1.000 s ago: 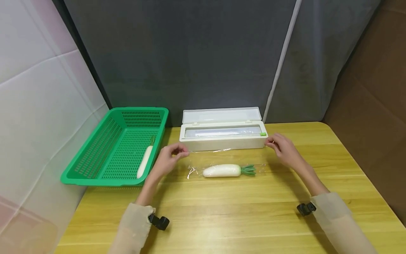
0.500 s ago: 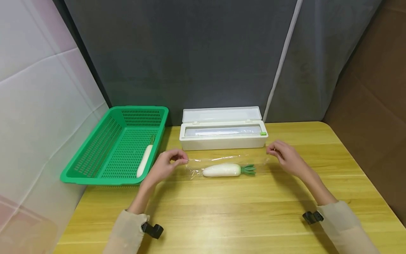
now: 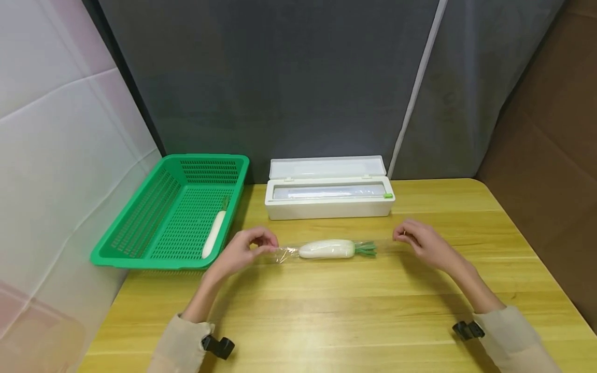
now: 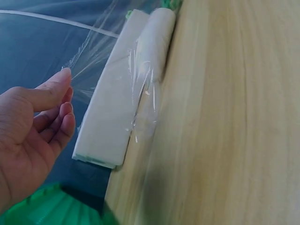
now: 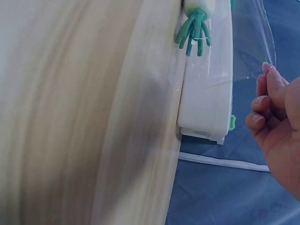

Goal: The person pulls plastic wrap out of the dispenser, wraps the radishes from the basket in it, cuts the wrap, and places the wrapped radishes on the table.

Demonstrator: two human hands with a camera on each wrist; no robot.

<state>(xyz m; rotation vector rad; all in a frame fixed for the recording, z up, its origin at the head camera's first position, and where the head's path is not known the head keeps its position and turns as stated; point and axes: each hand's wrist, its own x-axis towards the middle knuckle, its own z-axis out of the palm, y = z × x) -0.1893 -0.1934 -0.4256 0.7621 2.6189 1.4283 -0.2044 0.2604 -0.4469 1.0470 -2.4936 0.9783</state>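
A white radish (image 3: 326, 249) with a green leafy top lies across the middle of the table, with clear plastic wrap (image 3: 286, 254) around it. My left hand (image 3: 244, 251) pinches one corner of the wrap between thumb and forefinger, left of the radish's tip. On the other side my right hand (image 3: 425, 244) pinches the opposite corner, beyond the leaves. In both wrist views the film (image 4: 91, 58) stretches from the fingertips toward the radish (image 5: 199, 7). Behind it stands the white wrap dispenser box (image 3: 328, 209), lid raised, a roll of film inside and a green slider at its right end.
A green plastic basket (image 3: 154, 263) stands at the left of the table, close to my left forearm. Inside it lies another white radish (image 3: 214, 234). A dark grey curtain (image 3: 280, 77) hangs behind the wooden table (image 3: 326, 321).
Both hands have drawn the wrap's far edge away from the dispenser toward me, over the radish. The radish, basket and dispenser have stayed in place.
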